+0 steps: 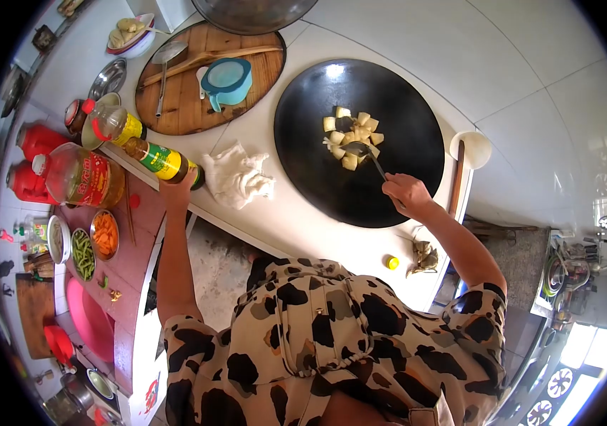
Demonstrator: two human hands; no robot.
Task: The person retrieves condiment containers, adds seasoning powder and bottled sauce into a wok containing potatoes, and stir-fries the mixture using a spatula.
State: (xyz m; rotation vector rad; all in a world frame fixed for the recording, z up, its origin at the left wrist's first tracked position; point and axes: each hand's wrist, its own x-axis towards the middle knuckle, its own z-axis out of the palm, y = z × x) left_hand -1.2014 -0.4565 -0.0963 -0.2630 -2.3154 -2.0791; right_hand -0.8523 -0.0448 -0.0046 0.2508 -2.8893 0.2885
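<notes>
My left hand is wrapped round the lower end of a sauce bottle with a green and yellow label. The bottle is tilted, and its contents look dark. My right hand grips the handle of a spatula, whose blade is among pale, chunky food pieces in a large black wok. What the pieces are I cannot tell. Between the bottle and the wok lies a crumpled white cloth. A small yellow cap sits on the counter below the wok.
A round wooden board carries a turquoise lidded container and utensils. On the left stand a large oil bottle, a bowl of orange pieces and a bowl of green pieces. A wooden-handled tool rests right of the wok.
</notes>
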